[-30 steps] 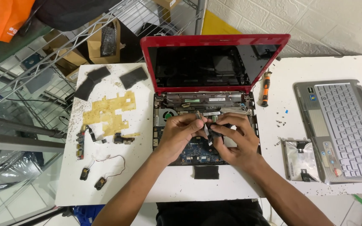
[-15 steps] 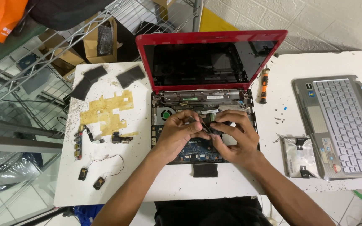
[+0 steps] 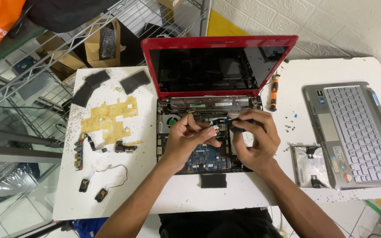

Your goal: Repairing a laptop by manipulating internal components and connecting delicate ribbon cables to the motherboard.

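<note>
A red laptop [image 3: 219, 42] stands open on the white table [image 3: 111, 198], its base stripped so the blue motherboard [image 3: 206, 156] shows. Both hands hover over the board near the hinge. My left hand [image 3: 188, 139] pinches a small black connector [image 3: 215, 128] between thumb and forefinger. My right hand [image 3: 256, 136] is closed on the other end of the same thing, a short black cable piece [image 3: 239, 124], held just above the board. What the cable joins to is hidden by the fingers.
An orange screwdriver [image 3: 273, 92] lies right of the hinge. Further right are a silver keyboard cover [image 3: 353, 132] and a drive in its caddy [image 3: 309, 165]. Left of the laptop lie a yellow film sheet [image 3: 109, 119], black pads [image 3: 91, 86], a small board [image 3: 79, 152] and two wired speakers [image 3: 91, 189]. A wire shelf [image 3: 31, 66] borders the left.
Both hands have stayed over the board near the hinge. My right hand has risen a little with the black cable piece, and the fingers have shifted their hold.
</note>
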